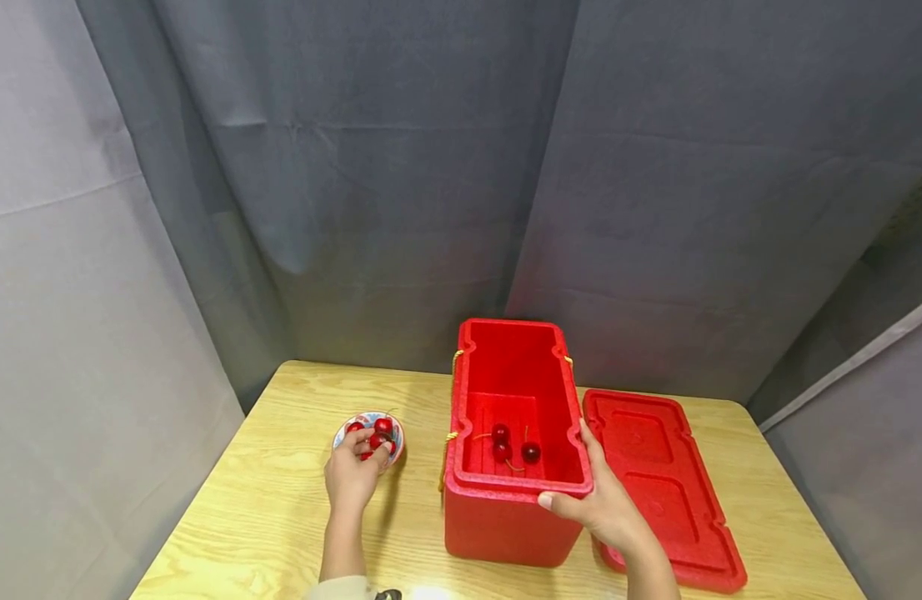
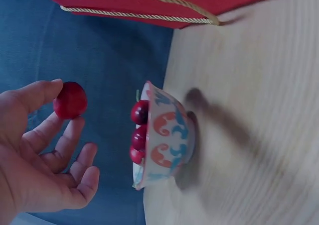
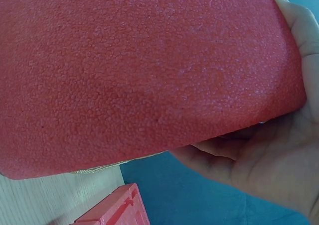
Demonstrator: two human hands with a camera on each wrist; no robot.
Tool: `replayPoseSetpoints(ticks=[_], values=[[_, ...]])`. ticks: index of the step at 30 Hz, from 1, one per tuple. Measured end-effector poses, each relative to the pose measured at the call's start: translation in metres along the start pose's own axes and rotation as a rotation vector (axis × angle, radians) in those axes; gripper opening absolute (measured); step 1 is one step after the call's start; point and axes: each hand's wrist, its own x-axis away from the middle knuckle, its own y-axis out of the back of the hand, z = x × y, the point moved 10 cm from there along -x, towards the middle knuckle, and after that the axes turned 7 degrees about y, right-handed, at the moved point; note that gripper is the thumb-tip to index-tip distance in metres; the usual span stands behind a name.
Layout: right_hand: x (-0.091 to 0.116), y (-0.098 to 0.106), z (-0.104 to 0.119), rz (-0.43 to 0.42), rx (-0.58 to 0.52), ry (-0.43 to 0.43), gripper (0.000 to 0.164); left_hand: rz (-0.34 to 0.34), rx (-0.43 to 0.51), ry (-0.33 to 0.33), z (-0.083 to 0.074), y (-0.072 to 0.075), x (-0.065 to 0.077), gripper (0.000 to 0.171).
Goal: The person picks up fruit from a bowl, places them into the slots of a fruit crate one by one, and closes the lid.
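My left hand (image 1: 350,482) is over a small patterned bowl (image 2: 170,135) on the left part of the table. Between thumb and fingertips it pinches a red cherry (image 2: 71,100), which the left wrist view shows apart from the bowl's rim. Several more cherries (image 2: 139,138) are heaped in the bowl. A deep red foam box (image 1: 509,532) stands uncovered right of the bowl. My right hand (image 1: 614,510) grips its near right corner, thumb on the front rim and fingers along the right side. Inside the box, several dark cherries (image 1: 531,452) with stems rest on the bottom.
A red lid (image 1: 667,500) lies on the wooden table (image 1: 266,508) just right of the box. Yellow cord (image 2: 144,17) hangs along the box's left side. Grey curtains (image 1: 401,208) close off the table's back and sides.
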Motion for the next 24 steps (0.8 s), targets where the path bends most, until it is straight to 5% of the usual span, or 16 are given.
replayPoseSetpoints(ticks=[24], values=[[0.000, 0.000, 0.000, -0.007, 0.046, 0.008, 0.109, 0.187, 0.263, 0.004, -0.049, 0.004, 0.018, 0.035]])
